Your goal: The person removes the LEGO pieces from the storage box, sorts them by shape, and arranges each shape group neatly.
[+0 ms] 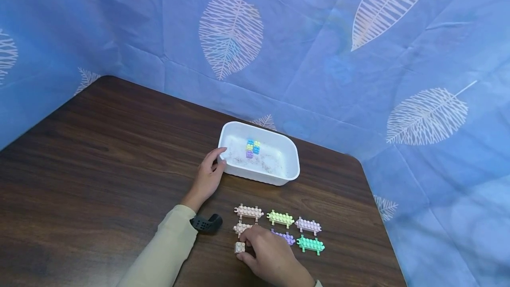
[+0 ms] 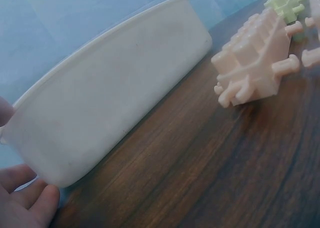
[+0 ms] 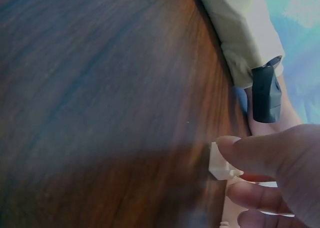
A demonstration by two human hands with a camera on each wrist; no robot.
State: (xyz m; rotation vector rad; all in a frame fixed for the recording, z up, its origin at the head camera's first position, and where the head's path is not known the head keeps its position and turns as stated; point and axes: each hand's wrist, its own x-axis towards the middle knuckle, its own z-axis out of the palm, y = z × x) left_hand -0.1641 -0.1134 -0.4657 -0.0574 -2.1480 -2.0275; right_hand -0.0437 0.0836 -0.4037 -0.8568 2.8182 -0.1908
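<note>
At the near left corner of the white plastic tub [image 1: 292,174], my left hand [image 1: 209,172] grips the rim. The left wrist view has the tub's side [image 2: 115,88] standing on the table, with fingers [image 2: 42,205] at its lower corner. My right hand [image 1: 268,251] is low over the table, pinching a small cream building block [image 1: 239,247] between thumb and fingers. The same block [image 3: 218,163] shows beneath the thumb in the right wrist view. Just beyond this hand lies a studded peach piece [image 1: 241,228], partly hidden by it.
Several studded pieces lie in two rows near the right hand: peach [image 1: 249,211], yellow-green [image 1: 280,218], pale lilac [image 1: 308,225], purple [image 1: 287,238] and green [image 1: 311,244]. Small joined coloured blocks [image 1: 250,149] sit inside the tub. Behind the table [image 1: 99,167] hangs a blue leaf-print cloth [image 1: 303,34].
</note>
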